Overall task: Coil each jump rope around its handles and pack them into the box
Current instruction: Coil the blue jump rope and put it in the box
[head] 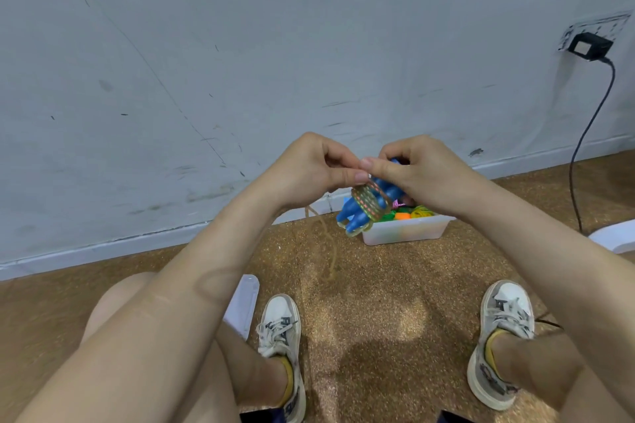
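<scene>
Hands are meeting above the floor as I'm gripping the blue handles (360, 213) in my curled right hand (417, 175) while my left hand (318, 166) is pinching what looks like the rope (369, 201) wound round them, just near-left of the white box (407, 230) by the far wall.

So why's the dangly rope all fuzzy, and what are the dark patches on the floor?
In the head view, the loose rope below the left hand is smeared by motion blur, while the shoes look sharp; in the same view, the floor patches are soft shadows, probably from the person's arms.
</scene>
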The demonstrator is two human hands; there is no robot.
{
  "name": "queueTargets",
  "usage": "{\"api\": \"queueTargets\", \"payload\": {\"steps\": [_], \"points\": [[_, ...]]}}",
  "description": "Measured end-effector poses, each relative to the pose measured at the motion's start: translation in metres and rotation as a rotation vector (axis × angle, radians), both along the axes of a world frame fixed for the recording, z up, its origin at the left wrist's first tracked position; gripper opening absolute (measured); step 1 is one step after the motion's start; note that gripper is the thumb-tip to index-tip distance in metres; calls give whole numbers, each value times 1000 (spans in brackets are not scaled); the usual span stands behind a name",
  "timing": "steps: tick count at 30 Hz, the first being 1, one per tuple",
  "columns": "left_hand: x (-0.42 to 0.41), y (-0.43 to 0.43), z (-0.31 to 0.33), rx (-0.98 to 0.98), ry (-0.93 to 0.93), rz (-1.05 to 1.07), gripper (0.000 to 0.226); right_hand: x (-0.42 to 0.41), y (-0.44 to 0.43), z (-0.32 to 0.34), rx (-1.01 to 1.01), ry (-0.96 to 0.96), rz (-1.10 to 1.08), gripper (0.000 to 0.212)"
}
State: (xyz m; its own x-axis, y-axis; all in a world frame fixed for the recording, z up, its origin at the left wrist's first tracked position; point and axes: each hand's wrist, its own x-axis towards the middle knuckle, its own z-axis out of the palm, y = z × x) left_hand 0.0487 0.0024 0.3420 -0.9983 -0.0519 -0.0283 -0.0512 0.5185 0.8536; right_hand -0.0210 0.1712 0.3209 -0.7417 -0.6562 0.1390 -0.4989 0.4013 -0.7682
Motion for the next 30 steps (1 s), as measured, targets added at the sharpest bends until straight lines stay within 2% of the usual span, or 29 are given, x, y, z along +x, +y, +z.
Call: {"api": "queueTargets", "payload": {"steps": [2,4,8,11,16,20,22,24,26,28,30], "points": [[-1,-2,-2,61,-39,-3,7,0,4,3,-35,-192,59,40],[-2,-3,-3,77,-54,-25,3,1,8,8,-35,-269,103,29],[-2,-4,-2,37,-79,-74,4,0,13,16,42,-239,173,13],[-2,-4,-4,87,-103,-70,6,-3,17,21,63,-193,173,4],[-1,8,-16,264,-122,-41,5,-5,18,19,4,-167,154,13],[0,14,-16,345,-99,25,5,-7,19,16,-241,-335,145,29],[1,13,-12,284,-73,13,10,-7,19,14,-294,-435,156,36],[3,10,-6,115,-45,-51,18,-6,18,11,-248,-446,173,39],[8,8,-2,-184,44,-116,20,-6,17,11,-145,-345,187,40],[13,10,1,-453,184,-160,13,-5,15,13,-53,-234,207,40],[14,8,0,-546,257,-156,11,-4,13,17,-21,-189,231,40]]}}
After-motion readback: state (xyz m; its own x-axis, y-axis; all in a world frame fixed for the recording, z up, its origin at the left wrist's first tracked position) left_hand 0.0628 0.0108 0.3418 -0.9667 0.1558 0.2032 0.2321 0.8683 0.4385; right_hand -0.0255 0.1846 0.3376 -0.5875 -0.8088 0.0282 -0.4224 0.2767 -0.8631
